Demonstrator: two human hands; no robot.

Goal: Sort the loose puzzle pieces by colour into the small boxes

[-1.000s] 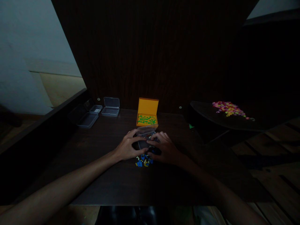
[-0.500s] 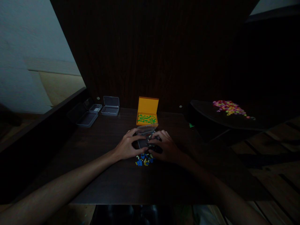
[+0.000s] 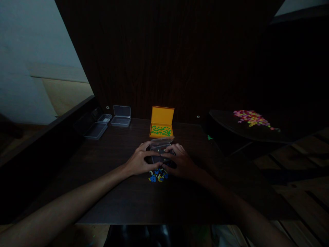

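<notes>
A small clear plastic box (image 3: 155,159) with its lid raised sits between my two hands, just behind a pile of small bricks (image 3: 155,177) in blue, yellow and white. My left hand (image 3: 142,158) grips the left side, with its thumb along the near edge and index finger over the inside. On the right side, my right hand (image 3: 178,161) is curled round the box, its index fingertip close to the left one. A few pale bits show inside the box. My right hand hides part of its right end and of the pile.
Behind the box stands an open yellow box (image 3: 162,116) holding small green pieces (image 3: 161,130). Open clear boxes (image 3: 120,121) stand at the back left. Colourful small pieces (image 3: 253,118) lie on a dark surface at right. A green scrap (image 3: 210,137) lies near it.
The clear box has shifted and tilted slightly between my hands. My right fingers have moved a little, and more of the box's inside shows.
</notes>
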